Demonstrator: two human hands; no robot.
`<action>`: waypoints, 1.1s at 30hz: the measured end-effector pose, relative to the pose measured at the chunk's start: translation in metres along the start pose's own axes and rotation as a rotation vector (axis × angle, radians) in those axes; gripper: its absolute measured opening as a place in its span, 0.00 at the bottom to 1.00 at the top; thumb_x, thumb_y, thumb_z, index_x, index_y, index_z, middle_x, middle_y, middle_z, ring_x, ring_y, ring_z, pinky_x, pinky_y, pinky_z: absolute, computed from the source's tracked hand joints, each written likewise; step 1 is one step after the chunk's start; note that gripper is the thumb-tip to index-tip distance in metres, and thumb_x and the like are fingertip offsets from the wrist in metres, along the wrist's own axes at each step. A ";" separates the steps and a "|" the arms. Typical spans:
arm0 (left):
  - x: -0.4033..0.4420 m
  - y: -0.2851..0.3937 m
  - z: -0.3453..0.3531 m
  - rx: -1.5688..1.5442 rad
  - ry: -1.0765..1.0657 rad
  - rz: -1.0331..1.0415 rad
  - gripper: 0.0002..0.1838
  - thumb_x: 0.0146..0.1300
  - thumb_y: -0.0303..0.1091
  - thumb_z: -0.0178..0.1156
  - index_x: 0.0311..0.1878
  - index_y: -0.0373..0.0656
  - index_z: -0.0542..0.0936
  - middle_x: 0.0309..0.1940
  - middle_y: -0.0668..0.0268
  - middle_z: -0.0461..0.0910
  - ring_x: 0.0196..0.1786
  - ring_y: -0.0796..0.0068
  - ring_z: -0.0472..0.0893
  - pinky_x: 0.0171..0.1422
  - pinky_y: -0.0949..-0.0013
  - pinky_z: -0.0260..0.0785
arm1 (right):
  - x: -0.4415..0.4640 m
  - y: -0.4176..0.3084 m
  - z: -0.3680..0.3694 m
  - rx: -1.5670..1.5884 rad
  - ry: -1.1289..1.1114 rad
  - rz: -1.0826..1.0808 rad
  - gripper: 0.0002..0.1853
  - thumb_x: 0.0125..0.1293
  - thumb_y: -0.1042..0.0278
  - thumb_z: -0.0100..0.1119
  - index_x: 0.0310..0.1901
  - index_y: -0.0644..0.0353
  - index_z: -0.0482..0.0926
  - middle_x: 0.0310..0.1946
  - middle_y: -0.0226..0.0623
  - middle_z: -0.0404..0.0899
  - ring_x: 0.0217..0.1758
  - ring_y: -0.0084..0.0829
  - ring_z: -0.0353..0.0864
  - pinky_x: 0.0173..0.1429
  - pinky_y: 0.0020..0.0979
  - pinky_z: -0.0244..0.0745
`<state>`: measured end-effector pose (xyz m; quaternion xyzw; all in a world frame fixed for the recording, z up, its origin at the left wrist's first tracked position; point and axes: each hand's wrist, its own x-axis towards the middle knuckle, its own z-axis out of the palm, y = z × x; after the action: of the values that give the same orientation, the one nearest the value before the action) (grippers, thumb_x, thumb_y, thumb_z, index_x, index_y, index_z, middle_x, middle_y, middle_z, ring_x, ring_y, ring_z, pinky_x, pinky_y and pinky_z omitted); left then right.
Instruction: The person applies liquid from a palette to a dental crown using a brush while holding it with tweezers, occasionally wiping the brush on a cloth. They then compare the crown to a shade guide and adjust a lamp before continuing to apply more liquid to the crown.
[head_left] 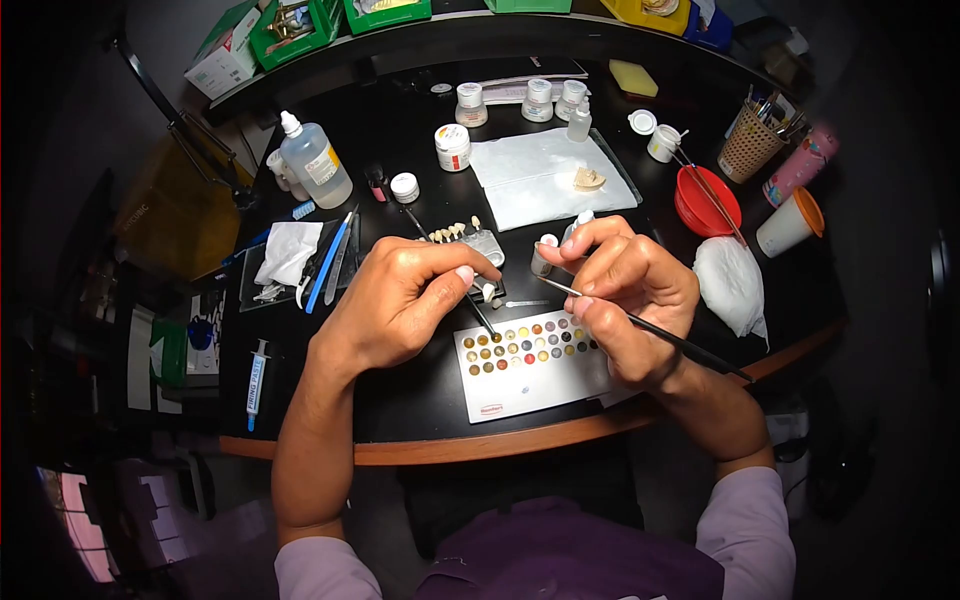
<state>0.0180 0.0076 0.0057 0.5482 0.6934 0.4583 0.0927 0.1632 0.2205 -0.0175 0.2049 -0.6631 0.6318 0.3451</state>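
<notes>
My left hand (pixel 388 300) pinches a slim black-handled tool (pixel 480 315) between thumb and forefinger. Its lower end slants down to a well at the upper left of the white paint palette (pixel 540 390). In my right hand (pixel 635 300) is a fine brush (pixel 690 348), its dark handle angled down to the right and its thin tip pointing left above the palette. Rows of small wells with yellow, brown, grey and red colours cover the palette, partly hidden by my right hand. Tooth-shaped shade samples (pixel 462 230) stand just beyond my left fingers, and a small bottle (pixel 543 255) is behind my right fingertips.
A white pad (pixel 520 190) carries a beige dental model (pixel 589 179). White-lidded jars (pixel 453 147) stand around it. At right are a red bowl (pixel 690 215), white tissue (pixel 730 285) and a brush cup (pixel 755 140). A large bottle (pixel 318 165), tweezers (pixel 325 270) and a syringe (pixel 257 385) are left.
</notes>
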 end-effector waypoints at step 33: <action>-0.002 0.000 0.006 0.380 0.043 0.338 0.15 0.57 0.32 0.66 0.47 0.40 0.92 0.21 0.65 0.73 0.26 0.64 0.73 0.35 0.59 0.63 | 0.003 -0.006 0.003 -0.152 -0.323 -0.143 0.08 0.52 0.87 0.62 0.30 0.63 0.75 0.27 0.40 0.81 0.53 0.42 0.81 0.69 0.69 0.83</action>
<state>0.0228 0.0086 0.0016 0.6539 0.6676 0.3402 -0.1046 0.1652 0.2174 -0.0109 0.3233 -0.7395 0.5127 0.2927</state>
